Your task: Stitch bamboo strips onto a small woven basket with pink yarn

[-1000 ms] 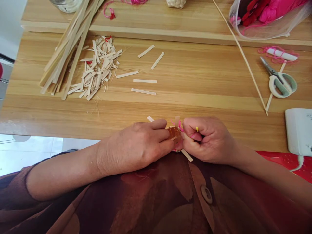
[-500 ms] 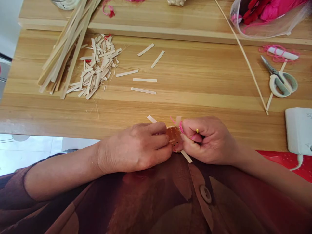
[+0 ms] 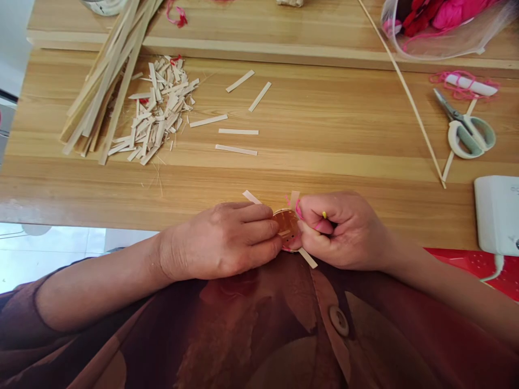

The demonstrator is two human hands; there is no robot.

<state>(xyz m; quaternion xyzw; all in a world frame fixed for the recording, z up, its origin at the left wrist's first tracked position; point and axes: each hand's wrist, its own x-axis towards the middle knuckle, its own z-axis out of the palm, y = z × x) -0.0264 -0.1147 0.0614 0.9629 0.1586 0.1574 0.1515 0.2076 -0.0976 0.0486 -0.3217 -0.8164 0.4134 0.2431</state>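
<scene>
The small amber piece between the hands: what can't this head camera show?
Head view:
The small round amber piece: its underside and lower edge, hidden by the left hand and right hand.
The yellow tip in the right hand's fingers: too small to identify.
The glass jar: cut off by the top edge.

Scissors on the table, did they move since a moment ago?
No. The scissors stay in the same spot beside the end of the long thin strip; both just shift together a little in the view.
</scene>
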